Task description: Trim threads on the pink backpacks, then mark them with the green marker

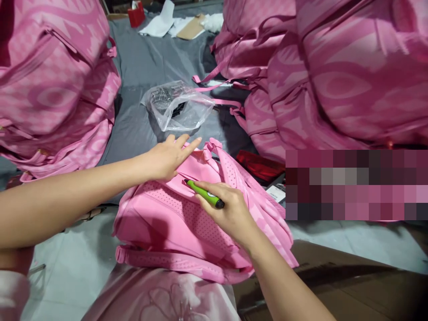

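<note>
A pink backpack lies across my lap, its perforated back panel and straps facing up. My left hand rests on the top end of the backpack with its fingers spread, pressing the fabric. In my right hand is a green pen-shaped tool with black ends; its exact kind is unclear. The tool's dark tip points left at the pink fabric just below my left hand. Whether the tip touches the fabric I cannot tell.
Pink backpacks are piled at the left and right on a grey cloth-covered table. A clear plastic bag holding dark pieces lies beyond my left hand. Papers and a red container are at the back.
</note>
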### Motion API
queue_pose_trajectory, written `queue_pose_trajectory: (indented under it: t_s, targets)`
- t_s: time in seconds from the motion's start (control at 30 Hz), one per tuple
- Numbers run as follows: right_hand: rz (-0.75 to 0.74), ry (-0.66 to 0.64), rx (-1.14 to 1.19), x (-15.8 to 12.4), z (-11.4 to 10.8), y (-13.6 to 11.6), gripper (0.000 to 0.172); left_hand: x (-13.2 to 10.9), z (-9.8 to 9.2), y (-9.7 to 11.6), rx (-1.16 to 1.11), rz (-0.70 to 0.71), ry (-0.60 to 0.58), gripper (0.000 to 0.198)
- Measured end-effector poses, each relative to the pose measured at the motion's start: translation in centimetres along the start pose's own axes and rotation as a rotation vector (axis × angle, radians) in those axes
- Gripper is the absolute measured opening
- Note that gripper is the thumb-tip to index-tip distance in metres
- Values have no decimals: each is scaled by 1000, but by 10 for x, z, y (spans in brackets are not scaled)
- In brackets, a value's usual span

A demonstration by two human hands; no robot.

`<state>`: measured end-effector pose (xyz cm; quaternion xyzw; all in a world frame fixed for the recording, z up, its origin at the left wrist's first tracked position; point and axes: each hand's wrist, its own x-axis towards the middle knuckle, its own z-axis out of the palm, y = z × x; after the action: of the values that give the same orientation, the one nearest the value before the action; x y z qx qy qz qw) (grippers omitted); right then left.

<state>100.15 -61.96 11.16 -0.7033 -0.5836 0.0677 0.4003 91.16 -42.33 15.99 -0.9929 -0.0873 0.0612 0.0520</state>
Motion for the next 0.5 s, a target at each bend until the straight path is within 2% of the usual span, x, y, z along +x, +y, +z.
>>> queue_pose_trajectory:
  t_s: [0.07,0.2,0.3,0.5]
  targets:
    - [14,-13,-31,4,2,-1,25,-1,2,-1,-20,-12,16,99]
    - [8,60,-98,9,13,-6,23,-3,5,1,-59,-46,45,93]
    - [39,100,-228,9,19,-12,22,-4,7,1,-76,-42,73,92]
    - [86,150,-285,8,26,-23,20,-4,15,0,-110,-48,135,92]
